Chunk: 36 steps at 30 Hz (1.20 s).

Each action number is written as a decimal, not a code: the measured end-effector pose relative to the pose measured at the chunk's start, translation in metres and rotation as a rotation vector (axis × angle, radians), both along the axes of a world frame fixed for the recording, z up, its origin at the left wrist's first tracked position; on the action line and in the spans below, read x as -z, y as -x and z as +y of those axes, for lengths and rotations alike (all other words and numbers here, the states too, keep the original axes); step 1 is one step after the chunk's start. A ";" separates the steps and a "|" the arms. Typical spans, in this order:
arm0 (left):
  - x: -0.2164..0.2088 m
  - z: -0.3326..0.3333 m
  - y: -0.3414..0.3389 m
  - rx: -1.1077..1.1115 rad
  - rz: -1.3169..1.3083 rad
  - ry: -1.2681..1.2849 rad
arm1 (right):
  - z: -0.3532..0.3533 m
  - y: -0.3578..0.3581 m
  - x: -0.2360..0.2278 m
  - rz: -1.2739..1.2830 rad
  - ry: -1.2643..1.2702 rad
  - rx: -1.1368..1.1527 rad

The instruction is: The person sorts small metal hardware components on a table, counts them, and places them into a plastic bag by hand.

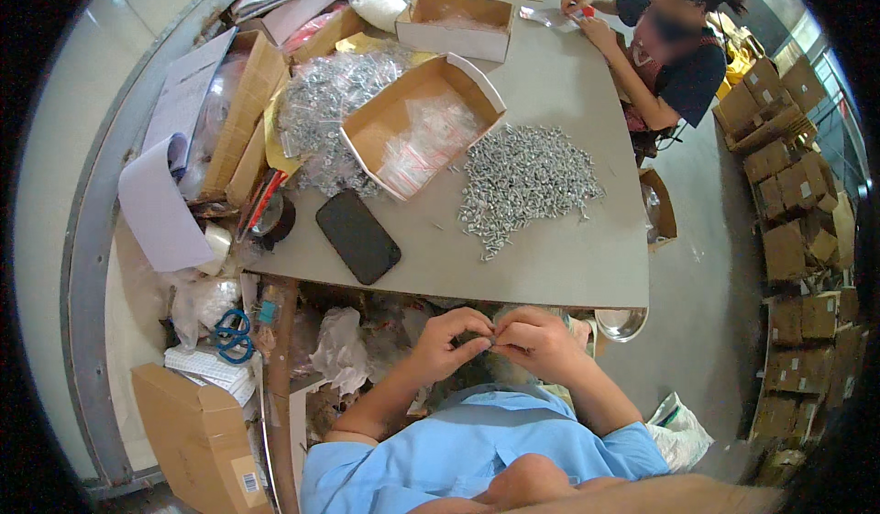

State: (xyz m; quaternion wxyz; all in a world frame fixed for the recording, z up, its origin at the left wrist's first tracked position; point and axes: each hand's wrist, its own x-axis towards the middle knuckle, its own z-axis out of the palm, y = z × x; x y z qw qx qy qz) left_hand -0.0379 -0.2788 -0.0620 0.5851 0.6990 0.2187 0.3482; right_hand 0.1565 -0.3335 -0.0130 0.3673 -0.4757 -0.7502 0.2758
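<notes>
Just off the table's near edge, my left hand (451, 342) and my right hand (534, 338) meet with thumbs and fingertips pinched together. Whatever they hold is too small to make out. On the table (568, 262) beyond them spreads a heap of small silver screws (524, 184). To its left an open white-rimmed cardboard box (371, 127) holds clear plastic zip bags (423, 147). A dark phone (358, 236) lies nearer the front edge. Behind it is a pile of clear bags filled with metal parts (335, 101).
A second shallow box (454, 33) stands farther back. At the far right a co-worker (674, 51) handles something small with red on it. Blue-handled scissors (234, 335) lie at lower left, above a cardboard box (197, 436). Stacked cartons (797, 239) line the right; a metal bowl (621, 323) sits below the table's corner.
</notes>
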 end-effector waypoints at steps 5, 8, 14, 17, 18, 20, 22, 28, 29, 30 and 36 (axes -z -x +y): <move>0.000 -0.001 -0.004 -0.074 0.055 -0.158 | -0.002 0.003 -0.002 0.036 0.124 0.114; -0.006 0.000 -0.005 -0.067 0.091 -0.175 | 0.001 0.001 0.004 0.074 0.139 0.060; -0.017 0.012 -0.001 -0.094 0.171 -0.293 | 0.004 0.001 0.002 0.128 0.147 0.038; -0.030 0.031 0.011 -0.286 0.293 -0.248 | 0.009 -0.007 0.003 0.147 0.074 0.097; -0.036 0.054 0.017 -0.420 0.261 -0.314 | 0.010 -0.011 0.006 0.154 0.030 0.120; -0.057 0.109 0.024 -0.719 0.220 -0.482 | 0.009 -0.021 0.013 0.158 0.065 0.221; -0.093 0.145 0.014 -0.905 0.050 -0.627 | 0.008 -0.025 0.018 0.157 0.093 0.289; -0.073 0.230 -0.017 -0.360 0.809 -0.966 | 0.013 -0.023 0.045 -0.071 0.125 0.290; -0.058 0.240 -0.019 -0.218 1.042 -0.937 | 0.018 -0.019 0.047 -0.189 0.056 0.265; -0.040 0.254 -0.016 -0.173 1.121 -0.971 | 0.024 -0.014 0.048 -0.307 -0.014 0.235; -0.038 0.264 -0.035 -0.208 1.309 -1.031 | 0.067 0.003 0.051 -0.768 0.002 0.083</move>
